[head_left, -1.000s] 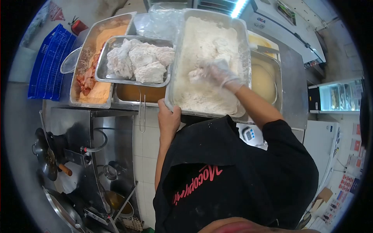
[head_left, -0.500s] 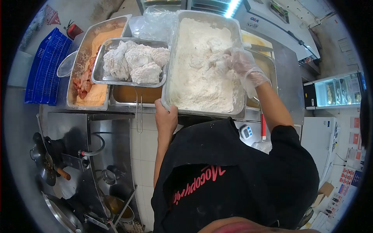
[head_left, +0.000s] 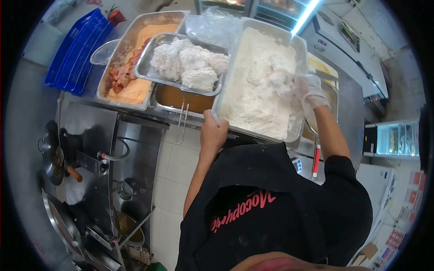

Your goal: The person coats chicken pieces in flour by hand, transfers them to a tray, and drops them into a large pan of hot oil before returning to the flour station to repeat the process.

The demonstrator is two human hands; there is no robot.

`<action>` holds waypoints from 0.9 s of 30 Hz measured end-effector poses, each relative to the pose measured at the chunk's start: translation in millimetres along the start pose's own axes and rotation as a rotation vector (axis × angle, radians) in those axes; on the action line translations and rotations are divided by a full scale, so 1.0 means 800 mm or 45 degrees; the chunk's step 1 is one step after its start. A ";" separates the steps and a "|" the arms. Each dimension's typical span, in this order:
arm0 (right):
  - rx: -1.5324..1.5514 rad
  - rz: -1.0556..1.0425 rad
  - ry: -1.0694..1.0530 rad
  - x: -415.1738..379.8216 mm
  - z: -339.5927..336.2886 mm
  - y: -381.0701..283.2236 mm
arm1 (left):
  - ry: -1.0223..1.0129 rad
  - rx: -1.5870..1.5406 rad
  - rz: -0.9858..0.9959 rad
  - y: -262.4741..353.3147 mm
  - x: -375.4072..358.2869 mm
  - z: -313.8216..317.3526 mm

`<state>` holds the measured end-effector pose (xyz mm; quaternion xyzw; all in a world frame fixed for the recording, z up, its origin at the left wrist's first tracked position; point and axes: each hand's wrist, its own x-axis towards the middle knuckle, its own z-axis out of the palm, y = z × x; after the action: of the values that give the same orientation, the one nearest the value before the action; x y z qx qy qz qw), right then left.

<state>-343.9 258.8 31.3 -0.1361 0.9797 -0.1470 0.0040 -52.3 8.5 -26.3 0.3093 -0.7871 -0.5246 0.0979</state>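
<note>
A large rectangular tub [head_left: 219,101] of white flour stands on the counter. My left hand [head_left: 213,132] is bare and grips the tub's near left corner. At the tub's right side is my right hand [head_left: 311,90], in a clear plastic glove, against a flour-covered piece [head_left: 281,84]; its fingertips are partly lost in the flour. Left of the tub, a metal tray [head_left: 143,67] holds several flour-coated pieces [head_left: 199,77]. The tray rests over a long container [head_left: 103,81] of orange powder and reddish meat strips, and over a pan of brown liquid [head_left: 192,100].
A blue crate [head_left: 79,52] stands at the far left beside a round strainer [head_left: 103,53]. Beyond the right hand lie a knife [head_left: 326,76] and a red-handled tool [head_left: 316,161]. Clear plastic bags [head_left: 214,28] are behind the tray. Woks and a stove stand at lower left.
The view has turned and shifted, so the counter sits further right and tilted. My right hand has stayed at the tub's right side, and my left hand still holds the corner.
</note>
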 end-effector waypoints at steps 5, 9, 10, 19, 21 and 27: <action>-0.352 -0.519 -0.198 -0.006 -0.052 -0.079 | -0.002 0.018 -0.039 0.000 -0.001 0.000; 0.438 -0.377 -0.331 0.019 -0.057 -0.158 | 0.010 0.053 -0.025 0.000 -0.001 0.001; 0.578 -0.457 -0.273 0.032 -0.045 -0.177 | 0.021 0.040 -0.008 -0.002 -0.001 0.002; 0.936 -0.607 -0.241 0.075 0.084 -0.316 | 0.018 0.063 -0.033 0.001 -0.003 0.002; 0.522 -0.592 -0.153 0.088 0.082 -0.312 | 0.000 0.048 -0.056 0.002 -0.003 0.001; 0.858 -0.499 -0.312 0.130 0.034 -0.252 | 0.016 0.045 -0.046 -0.001 0.000 0.003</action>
<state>-389.2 37.5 66.9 -0.3277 0.8244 -0.4405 0.1372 -52.9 10.1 -27.9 0.3283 -0.7899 -0.5105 0.0879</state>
